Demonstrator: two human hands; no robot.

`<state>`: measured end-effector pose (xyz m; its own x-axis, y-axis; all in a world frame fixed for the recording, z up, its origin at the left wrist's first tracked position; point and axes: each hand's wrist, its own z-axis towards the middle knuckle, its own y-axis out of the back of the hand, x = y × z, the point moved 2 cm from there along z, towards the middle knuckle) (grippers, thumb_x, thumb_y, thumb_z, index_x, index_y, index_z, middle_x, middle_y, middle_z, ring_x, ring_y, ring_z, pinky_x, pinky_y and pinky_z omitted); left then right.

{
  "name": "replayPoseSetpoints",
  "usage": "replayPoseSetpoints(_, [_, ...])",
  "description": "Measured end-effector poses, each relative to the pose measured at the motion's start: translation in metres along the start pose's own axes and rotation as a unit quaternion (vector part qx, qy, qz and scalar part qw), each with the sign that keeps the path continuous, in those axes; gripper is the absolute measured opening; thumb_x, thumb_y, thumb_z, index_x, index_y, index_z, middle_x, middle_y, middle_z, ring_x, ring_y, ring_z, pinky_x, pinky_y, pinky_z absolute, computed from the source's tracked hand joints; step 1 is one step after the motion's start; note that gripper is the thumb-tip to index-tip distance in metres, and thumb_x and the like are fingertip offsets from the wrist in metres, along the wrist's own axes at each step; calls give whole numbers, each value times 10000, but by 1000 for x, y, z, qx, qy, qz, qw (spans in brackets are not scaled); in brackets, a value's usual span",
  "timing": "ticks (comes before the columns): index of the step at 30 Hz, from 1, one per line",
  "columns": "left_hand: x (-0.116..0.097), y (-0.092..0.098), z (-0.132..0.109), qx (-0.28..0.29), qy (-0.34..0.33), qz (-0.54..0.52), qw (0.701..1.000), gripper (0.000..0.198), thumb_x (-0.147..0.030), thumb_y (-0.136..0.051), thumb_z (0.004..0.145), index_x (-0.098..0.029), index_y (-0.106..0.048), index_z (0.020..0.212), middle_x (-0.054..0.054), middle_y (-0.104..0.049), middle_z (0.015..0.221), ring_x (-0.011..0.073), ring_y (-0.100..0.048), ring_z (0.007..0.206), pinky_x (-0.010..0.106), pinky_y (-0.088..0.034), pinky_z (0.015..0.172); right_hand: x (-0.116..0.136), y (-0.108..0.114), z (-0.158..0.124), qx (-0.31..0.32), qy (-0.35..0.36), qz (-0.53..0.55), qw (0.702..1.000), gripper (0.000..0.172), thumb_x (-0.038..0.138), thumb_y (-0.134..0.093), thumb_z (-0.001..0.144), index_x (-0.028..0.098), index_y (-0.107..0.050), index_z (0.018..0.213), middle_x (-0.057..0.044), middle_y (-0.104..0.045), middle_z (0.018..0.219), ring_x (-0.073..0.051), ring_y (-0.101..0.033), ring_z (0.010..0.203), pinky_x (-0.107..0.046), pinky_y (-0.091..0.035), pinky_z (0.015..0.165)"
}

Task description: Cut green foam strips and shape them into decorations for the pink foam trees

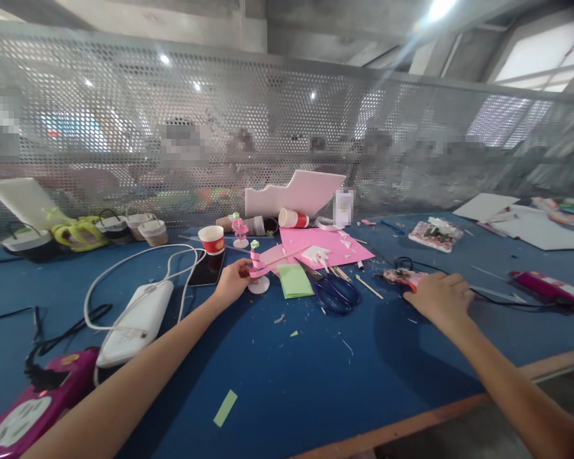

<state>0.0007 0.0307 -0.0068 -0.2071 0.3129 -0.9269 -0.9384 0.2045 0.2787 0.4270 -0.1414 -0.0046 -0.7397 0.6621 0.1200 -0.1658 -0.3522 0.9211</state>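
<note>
My left hand (232, 282) is closed round a small paper craft (257, 264): a pink spiral strip on a stick with a round white base (259, 285) resting on the blue table (287, 370). My right hand (439, 297) lies palm down over the rear end of a pink glue gun (400, 276), fingers curled on it. A black cord (488, 298) runs off to the right from there. Blue-handled scissors (333, 292) and a green paper piece (294, 280) lie between my hands.
A pink paper sheet (335, 250), red paper cup (212, 240), a second spiral craft (240, 231), a phone (206, 269), a white power bank (136, 322) with cable and wooden sticks (369, 287) lie about. A perforated metal screen (124, 127) closes the far side. Paper scraps dot the table.
</note>
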Motion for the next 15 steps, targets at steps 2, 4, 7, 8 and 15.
replayPoseSetpoints(2, [0,0,-1,0,-1,1,1000,384,-162,-710,539,-144,-617,911,0,-663,661,170,-629,618,286,-486,636,-6,-11,-3,-34,-33,32,998,684,490,-611,553,275,-447,1182,-280,-531,1127,-590,-432,1072,-689,-289,816])
replayPoseSetpoints(4, [-1,0,-1,6,0,0,1000,390,-180,-704,556,-149,-617,935,7,-670,678,178,-639,629,296,-492,643,-13,-22,4,-42,-68,67,995,681,515,-576,567,309,-430,1199,-267,-535,1142,-591,-415,1092,-695,-265,825])
replayPoseSetpoints(7, [-4,0,-2,10,6,-1,1000,398,-191,-704,559,-152,-623,947,14,-679,693,186,-648,646,299,-492,650,-23,-31,28,-8,-117,130,985,747,546,-552,601,211,-419,1255,-338,-462,1213,-565,-379,1156,-665,-267,855])
replayPoseSetpoints(8, [-5,0,-2,7,8,0,1000,399,-188,-709,550,-152,-625,938,13,-679,691,186,-647,649,296,-490,650,-26,-31,39,3,-136,152,979,784,557,-562,608,133,-431,1255,-390,-421,1221,-560,-356,1179,-648,-270,865])
replayPoseSetpoints(15, [-7,-1,-3,20,8,-17,1000,413,-231,-730,539,-145,-621,929,16,-682,697,177,-640,626,287,-487,632,-28,-6,91,-34,-158,240,957,798,516,-494,755,-82,-365,1267,-467,-281,1280,-521,-283,1236,-612,-267,904])
